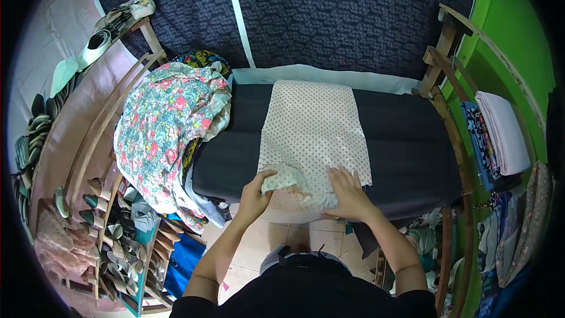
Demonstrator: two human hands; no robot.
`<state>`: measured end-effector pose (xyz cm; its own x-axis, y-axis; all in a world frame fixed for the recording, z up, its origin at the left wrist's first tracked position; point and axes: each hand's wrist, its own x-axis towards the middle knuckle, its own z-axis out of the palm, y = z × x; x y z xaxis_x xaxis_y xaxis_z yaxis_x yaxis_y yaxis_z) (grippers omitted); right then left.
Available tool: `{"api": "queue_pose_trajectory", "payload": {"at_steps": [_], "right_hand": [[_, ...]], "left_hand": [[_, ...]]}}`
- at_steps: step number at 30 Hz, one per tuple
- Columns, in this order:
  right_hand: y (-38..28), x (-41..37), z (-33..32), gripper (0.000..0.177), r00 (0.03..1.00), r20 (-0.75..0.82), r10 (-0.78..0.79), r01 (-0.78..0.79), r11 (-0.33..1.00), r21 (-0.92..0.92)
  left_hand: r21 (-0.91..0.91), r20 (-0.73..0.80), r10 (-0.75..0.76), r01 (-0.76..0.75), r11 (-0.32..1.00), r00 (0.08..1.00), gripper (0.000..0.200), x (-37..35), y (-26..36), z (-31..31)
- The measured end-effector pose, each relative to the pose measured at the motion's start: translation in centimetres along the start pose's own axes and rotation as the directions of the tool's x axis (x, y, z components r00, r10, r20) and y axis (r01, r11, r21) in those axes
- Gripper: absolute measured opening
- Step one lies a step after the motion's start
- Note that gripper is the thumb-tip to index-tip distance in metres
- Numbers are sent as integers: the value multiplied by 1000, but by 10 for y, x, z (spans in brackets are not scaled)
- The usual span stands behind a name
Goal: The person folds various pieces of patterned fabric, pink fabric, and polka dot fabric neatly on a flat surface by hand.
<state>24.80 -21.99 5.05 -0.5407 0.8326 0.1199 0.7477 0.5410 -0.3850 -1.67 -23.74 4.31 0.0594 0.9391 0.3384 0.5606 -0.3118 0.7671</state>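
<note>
Both your hands are out in front, level with each other and a little apart.
Your left hand (254,195) is curled, thumb over the top and fingers tucked under in a grip. Your right hand (348,194) lies flat, palm down, fingers spread forward. Both bare forearms angle inward from bent elbows, wrists nearly straight.

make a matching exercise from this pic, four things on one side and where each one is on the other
Things:
1. dotted white cloth
2. floral cloth
3. folded pale pink cloth
4. left hand

Places:
A. on the wooden rack at the right
B. gripping a bunched bit of the near edge
C. spread down the middle of the dark board
D. heaped at the board's left end

Pairs: 1-C, 2-D, 3-A, 4-B
</note>
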Motion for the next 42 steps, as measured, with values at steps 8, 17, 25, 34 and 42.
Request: {"api": "queue_pose_trajectory", "payload": {"at_steps": [8,17,25,34,42], "right_hand": [[12,31,9,9,947,-316,-48,77,994,79],[16,83,-73,26,955,-274,112,-128,991,-43],[47,137,-111,31,979,-204,-14,-33,974,-225],[64,214,-144,21,637,-761,124,-380,909,-169],[57,148,-131,35,649,-695,-311,148,947,-285]], "left_hand": [[46,-154,129,-123,991,980,41,26,23,-12],[567,-211,305,-138,812,929,27,97,40,-37],[677,-227,604,-322,661,764,23,191,26,-39],[668,-389,622,-257,698,679,19,288,49,-27],[680,-272,780,-461,570,563,23,218,43,-41]]}}
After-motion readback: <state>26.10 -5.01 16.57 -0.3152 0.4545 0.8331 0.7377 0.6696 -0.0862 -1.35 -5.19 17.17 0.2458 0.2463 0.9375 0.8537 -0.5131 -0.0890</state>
